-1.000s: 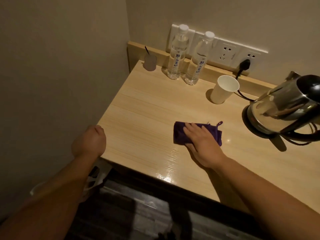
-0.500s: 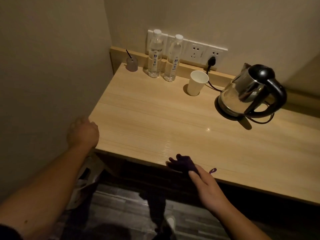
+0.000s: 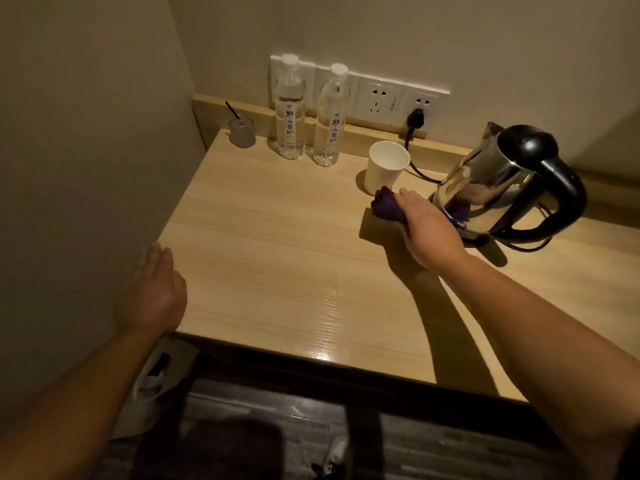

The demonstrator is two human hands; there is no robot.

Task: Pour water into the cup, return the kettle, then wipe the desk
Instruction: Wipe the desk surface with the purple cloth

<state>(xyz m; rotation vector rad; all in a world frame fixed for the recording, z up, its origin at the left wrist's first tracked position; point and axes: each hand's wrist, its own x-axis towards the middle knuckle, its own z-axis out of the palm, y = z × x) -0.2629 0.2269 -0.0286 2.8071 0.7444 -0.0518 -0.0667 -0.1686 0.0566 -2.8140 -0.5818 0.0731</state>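
The right hand (image 3: 427, 230) presses a bunched purple cloth (image 3: 387, 206) onto the light wood-grain desk (image 3: 277, 258), fingers curled down over the cloth and gripping it. The cloth lies between the white paper cup (image 3: 386, 166) and the polished steel electric kettle with black handle (image 3: 509, 188), just beside both. The kettle stands on its base at the right rear of the desk, so the wiping step appears to be in hand.

The left hand (image 3: 152, 292) rests at the desk's left front corner, fingers loosely extended and holding nothing.

Hazards from this position:
- A forward stroke may strike the paper cup, which is light and open-topped, and tip it. Whether it holds water cannot be read from this view.
- A rightward stroke may nudge the kettle or snag its black power cord (image 3: 415, 168), which runs behind the cup to the wall socket.

Item count: one cup, one kettle, one cloth, two clear plastic water bottles (image 3: 290, 109), one small grey holder with a dark stick (image 3: 241, 131).
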